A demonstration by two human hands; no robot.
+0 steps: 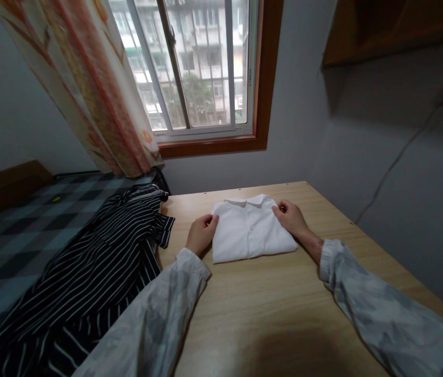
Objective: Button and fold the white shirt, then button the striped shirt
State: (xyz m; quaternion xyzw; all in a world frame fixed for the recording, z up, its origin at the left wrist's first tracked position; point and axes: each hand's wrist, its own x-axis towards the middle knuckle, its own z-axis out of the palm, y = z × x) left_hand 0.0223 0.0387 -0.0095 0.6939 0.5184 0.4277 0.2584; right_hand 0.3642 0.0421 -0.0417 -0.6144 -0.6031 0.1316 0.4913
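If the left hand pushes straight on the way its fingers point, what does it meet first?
The left hand already touches the folded white collared shirt at its left edge; its fingers point rightward into it, so the shirt comes first.

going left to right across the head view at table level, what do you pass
checkered bed cover → black striped garment → left hand → folded white shirt → right hand → bare wooden table → grey wall

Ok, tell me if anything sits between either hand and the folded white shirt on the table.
Nothing visible does. The left hand grips the folded white shirt at its left edge and the right hand rests on its right shoulder. The striped garment lies off to the left.
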